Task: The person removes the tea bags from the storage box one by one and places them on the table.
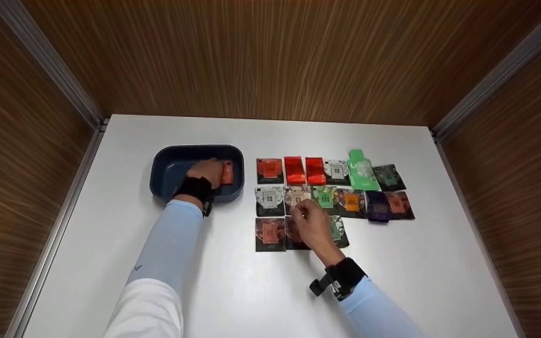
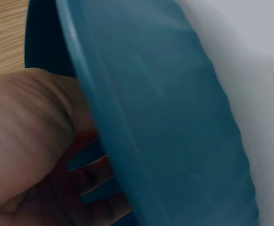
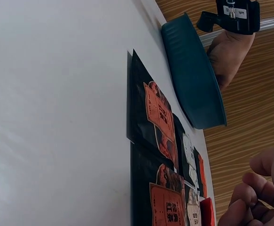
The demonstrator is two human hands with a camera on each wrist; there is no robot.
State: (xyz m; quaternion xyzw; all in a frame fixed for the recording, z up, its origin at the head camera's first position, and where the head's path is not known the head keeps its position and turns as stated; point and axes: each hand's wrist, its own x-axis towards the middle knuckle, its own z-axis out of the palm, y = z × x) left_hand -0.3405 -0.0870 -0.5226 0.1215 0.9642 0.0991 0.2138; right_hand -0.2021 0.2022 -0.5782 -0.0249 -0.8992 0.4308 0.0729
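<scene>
My left hand [image 1: 208, 172] reaches into a dark blue tray [image 1: 158, 162] on the white table and holds a small orange-red packet [image 1: 227, 172] against the tray's right wall. The left wrist view shows that hand [image 2: 28, 141] behind the tray's rim [image 2: 165, 117], with a red glimpse of the packet [image 2: 86, 139] at the fingers. My right hand [image 1: 311, 224] hovers over rows of tea packets, fingertips by a beige packet [image 1: 295, 195]. In the right wrist view its fingers [image 3: 261, 188] are loosely curled and hold nothing.
Several flat packets lie in three rows right of the tray: red ones [image 1: 304, 170], dark ones with orange labels [image 1: 270, 233] [image 3: 158, 113], and a green pouch [image 1: 361, 170]. Wood-grain walls enclose the table [image 1: 251, 291] on three sides.
</scene>
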